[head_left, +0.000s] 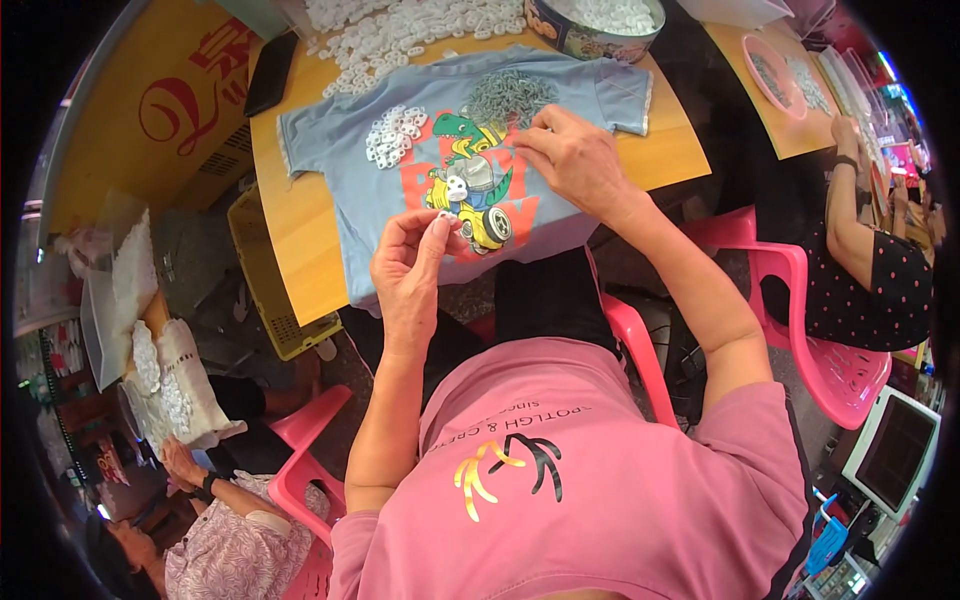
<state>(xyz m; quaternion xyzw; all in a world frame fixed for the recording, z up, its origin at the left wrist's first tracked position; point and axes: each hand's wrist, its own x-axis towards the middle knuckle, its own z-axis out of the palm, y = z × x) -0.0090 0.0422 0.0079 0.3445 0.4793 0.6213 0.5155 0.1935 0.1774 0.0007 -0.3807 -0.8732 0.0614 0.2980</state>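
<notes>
A light blue T-shirt [350, 215] with a cartoon dinosaur print lies spread on the wooden table [290, 240]. On it sit a small heap of white plastic pieces [396, 135] with holes and a heap of tiny grey-green pieces [510, 98]. My left hand [408, 268], over the shirt's lower part, pinches one small white plastic piece [447, 216] between thumb and fingers. Just below the grey-green heap is my right hand [580, 160], its thumb and index finger pressed together. Whatever they hold, if anything, is too small to name.
Many more white pieces [410, 35] cover the table's far side, beside a round tin [590, 35] full of them. A black phone [270, 73] lies at the far left corner. Co-workers sit at both sides, with pink plastic chairs [775, 270] and a yellow crate [270, 270] nearby.
</notes>
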